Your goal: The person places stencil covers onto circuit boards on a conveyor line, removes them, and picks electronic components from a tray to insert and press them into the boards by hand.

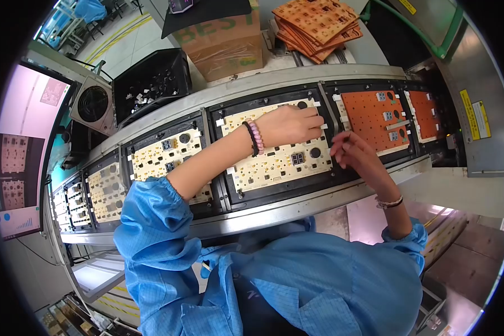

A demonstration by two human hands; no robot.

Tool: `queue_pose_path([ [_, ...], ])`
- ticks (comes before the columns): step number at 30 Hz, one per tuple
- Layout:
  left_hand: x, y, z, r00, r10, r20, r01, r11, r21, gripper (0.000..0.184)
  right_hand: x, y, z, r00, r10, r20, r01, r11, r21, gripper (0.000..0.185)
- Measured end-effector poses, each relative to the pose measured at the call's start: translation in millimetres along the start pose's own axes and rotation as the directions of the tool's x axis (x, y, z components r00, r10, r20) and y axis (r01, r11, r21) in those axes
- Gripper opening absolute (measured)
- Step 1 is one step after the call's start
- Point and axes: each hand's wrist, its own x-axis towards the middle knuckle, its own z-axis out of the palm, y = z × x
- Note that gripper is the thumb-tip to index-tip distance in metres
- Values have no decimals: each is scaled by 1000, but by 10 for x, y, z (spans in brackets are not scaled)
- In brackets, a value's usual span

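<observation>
A cream circuit board (263, 176) lies in a black carrier frame in front of me, bearing a two-digit display (298, 159) and round black parts such as the buzzer (315, 152). My left hand (288, 129) reaches over the upper right of this board, knuckles up, fingers bent down and close together. Its fingertips and whatever they pinch are hidden. My right hand (357, 155) hovers by the carrier's right edge, fingers loosely bent and slightly apart, with nothing visible in them. Beyond it sits an orange board (369, 120) with several displays.
Metal rails (285, 211) border the line of carriers. More populated boards (168, 154) stand to the left, near a monitor (22, 162). Behind the line are a black bin (151, 84) of small parts, a cardboard box (224, 50) and stacked orange boards (319, 25).
</observation>
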Motion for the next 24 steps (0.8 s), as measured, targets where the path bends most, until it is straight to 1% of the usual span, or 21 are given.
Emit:
queue_pose_path([
  [2,-3,11,15,1000,-3,-9,3,1000,6,16,32,-9,25,998,-44,-37,41,996,-85,29],
  [5,-9,2,31,1000,0,-18,0,1000,10,15,37,10,-66,999,-47,0,47,992,-119,33],
  [6,-14,3,35,1000,0,-21,0,1000,10,15,40,6,-51,998,-60,-10,58,988,-141,33],
  [9,5,35,27,998,26,55,-33,990,134,14,51,-4,-41,996,-80,-25,73,977,-202,32],
  [12,38,52,-12,997,7,74,-19,988,155,16,29,28,-81,996,-79,-47,65,968,-242,28],
  [15,17,63,-82,999,-44,-29,45,998,38,20,24,23,25,992,-91,-90,67,967,-246,21],
  [17,-7,115,-147,972,-176,-154,149,974,-172,22,18,21,90,988,-101,-120,73,973,-220,18],
  [18,-15,163,-187,947,-249,-204,187,942,-280,23,26,26,113,984,-131,-123,102,970,-221,16],
  [19,-26,231,-226,922,-364,-128,274,852,-446,24,41,29,134,979,-162,-126,132,966,-223,15],
  [20,-27,321,-300,887,-461,-33,356,726,-589,24,61,29,160,973,-194,-128,161,961,-225,15],
  [21,-33,382,-339,841,-535,79,427,568,-703,25,83,25,194,974,-200,-104,171,957,-232,15],
  [24,-55,462,-265,805,-580,127,398,370,-839,26,163,15,301,975,-222,-27,209,946,-247,16],
])
